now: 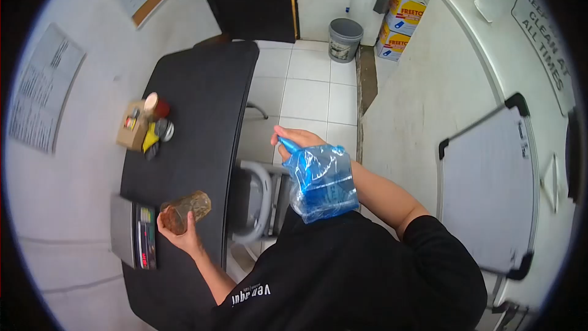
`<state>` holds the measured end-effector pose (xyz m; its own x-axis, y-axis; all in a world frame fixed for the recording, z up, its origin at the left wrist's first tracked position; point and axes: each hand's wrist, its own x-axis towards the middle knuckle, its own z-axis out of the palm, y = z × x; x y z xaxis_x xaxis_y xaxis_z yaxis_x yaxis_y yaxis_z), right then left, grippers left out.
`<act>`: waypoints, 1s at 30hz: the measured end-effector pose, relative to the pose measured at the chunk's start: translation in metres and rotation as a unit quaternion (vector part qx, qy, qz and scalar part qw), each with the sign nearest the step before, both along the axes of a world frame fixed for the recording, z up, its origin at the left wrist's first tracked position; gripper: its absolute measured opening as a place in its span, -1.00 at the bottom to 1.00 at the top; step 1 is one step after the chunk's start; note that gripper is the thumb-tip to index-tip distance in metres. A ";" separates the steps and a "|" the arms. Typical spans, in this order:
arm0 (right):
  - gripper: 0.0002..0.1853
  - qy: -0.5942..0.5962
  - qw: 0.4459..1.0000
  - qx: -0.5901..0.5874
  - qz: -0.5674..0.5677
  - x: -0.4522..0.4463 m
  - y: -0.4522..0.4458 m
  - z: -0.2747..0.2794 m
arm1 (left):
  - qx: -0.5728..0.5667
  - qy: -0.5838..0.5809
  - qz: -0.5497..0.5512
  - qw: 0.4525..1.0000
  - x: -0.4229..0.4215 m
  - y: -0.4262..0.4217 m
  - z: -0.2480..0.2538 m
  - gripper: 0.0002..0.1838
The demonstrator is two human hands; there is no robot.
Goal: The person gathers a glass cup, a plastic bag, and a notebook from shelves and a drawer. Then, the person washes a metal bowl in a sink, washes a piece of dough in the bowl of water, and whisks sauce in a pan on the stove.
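Note:
My left hand [182,236] is closed around a clear jar [195,207] with reddish-brown contents at one end. It holds the jar tilted over the black table, beside a digital scale [136,233]. Over the floor in front of my body, my right hand [300,139] grips the twisted end of a blue see-through plastic bag [323,182]. The rest of the bag drapes over my wrist; what it contains, if anything, I cannot make out.
The long black table [199,107] runs along the left wall. A small cardboard box [131,127] and a red container [162,109] stand on it. A grey chair [263,199] sits at its side. Beyond are a bucket [345,40] and cartons [395,43]; a whiteboard [487,190] is at right.

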<state>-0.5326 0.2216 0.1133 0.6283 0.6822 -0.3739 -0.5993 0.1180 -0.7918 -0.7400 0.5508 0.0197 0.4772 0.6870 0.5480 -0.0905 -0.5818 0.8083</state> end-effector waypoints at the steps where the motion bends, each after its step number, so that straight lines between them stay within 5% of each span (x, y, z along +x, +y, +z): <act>1: -0.55 -0.002 1.000 0.007 -0.012 0.028 -0.007 0.004 | 0.010 -0.007 -0.053 0.999 0.039 -0.009 0.006 -0.20; 6: -0.53 -0.092 0.996 -0.002 0.019 0.181 -0.051 -0.013 | -0.001 -0.056 -0.225 0.973 0.237 -0.054 0.025 -0.20; 9: -0.55 -0.179 0.982 -0.048 0.044 0.275 -0.079 -0.025 | -0.050 -0.037 -0.303 0.951 0.368 -0.095 0.027 -0.03; 11: -0.57 -0.262 0.961 -0.084 0.029 0.346 -0.104 -0.038 | -0.098 -0.002 -0.431 0.897 0.468 -0.133 0.032 0.01; 13: -0.56 -0.210 0.972 -0.100 -0.026 0.426 -0.131 -0.039 | -0.108 0.002 -0.498 0.861 0.560 -0.178 0.041 0.00; 14: -0.57 -0.144 0.975 -0.085 -0.143 0.474 -0.146 -0.040 | -0.108 0.013 -0.554 0.825 0.607 -0.200 0.046 0.00; 17: -0.59 0.087 0.916 0.076 -0.384 0.609 -0.207 -0.008 | -0.104 -0.016 -0.657 0.747 0.728 -0.269 0.071 0.00; 19: -0.63 -0.145 0.869 0.334 -0.335 0.712 -0.269 0.002 | -0.110 -0.012 -0.700 0.706 0.798 -0.321 0.083 0.01; 21: -0.71 -0.292 0.789 0.189 -0.507 0.826 -0.315 0.043 | -0.108 -0.061 -0.743 0.657 0.862 -0.371 0.095 0.02; 23: -0.70 -0.259 0.742 0.255 -0.563 0.934 -0.355 0.071 | -0.104 -0.086 -0.766 0.628 0.921 -0.423 0.103 0.02; 29: -0.65 -0.341 0.640 0.142 -0.673 1.077 -0.515 0.164 | -0.110 -0.085 -0.794 0.592 1.068 -0.545 0.100 0.05; 30: -0.64 -0.347 0.633 0.119 -0.682 1.094 -0.541 0.170 | -0.088 -0.048 -0.774 0.626 1.090 -0.559 0.101 0.07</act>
